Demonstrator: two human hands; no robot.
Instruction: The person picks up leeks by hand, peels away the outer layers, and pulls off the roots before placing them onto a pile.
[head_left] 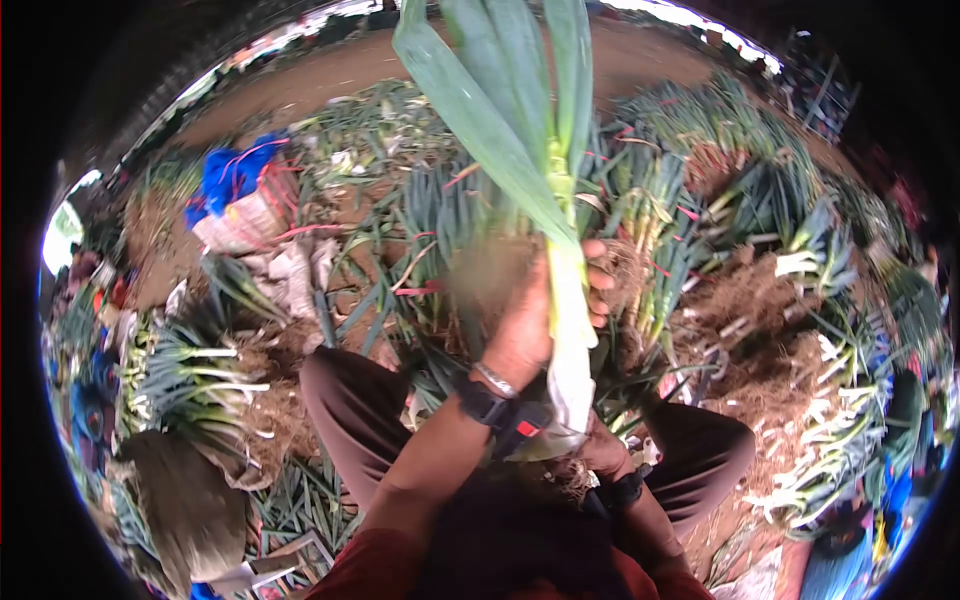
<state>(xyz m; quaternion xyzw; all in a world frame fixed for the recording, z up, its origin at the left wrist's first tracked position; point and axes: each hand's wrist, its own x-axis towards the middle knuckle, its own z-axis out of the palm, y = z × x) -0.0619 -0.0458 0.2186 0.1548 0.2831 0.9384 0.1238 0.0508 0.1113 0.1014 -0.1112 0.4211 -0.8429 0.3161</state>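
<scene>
A large leek (568,310) stands nearly upright before me, broad green leaves at the top and white shank below. My left hand (530,315) is closed around its pale shank, with fingertips showing on the right side. Lower down, my right hand (605,452) is closed beside the leek's bottom end; what sits inside its fingers is hidden. Stringy roots (575,480) hang just beside the right hand. Dark bands circle both wrists.
Bundled leeks (655,225) tied with pink strings stand ahead. Leeks with white ends (200,375) lie at left, beside a sack (185,510). A blue-topped bundle (245,185) is farther back. Root trimmings (745,310) and pale scraps (825,440) cover ground at right.
</scene>
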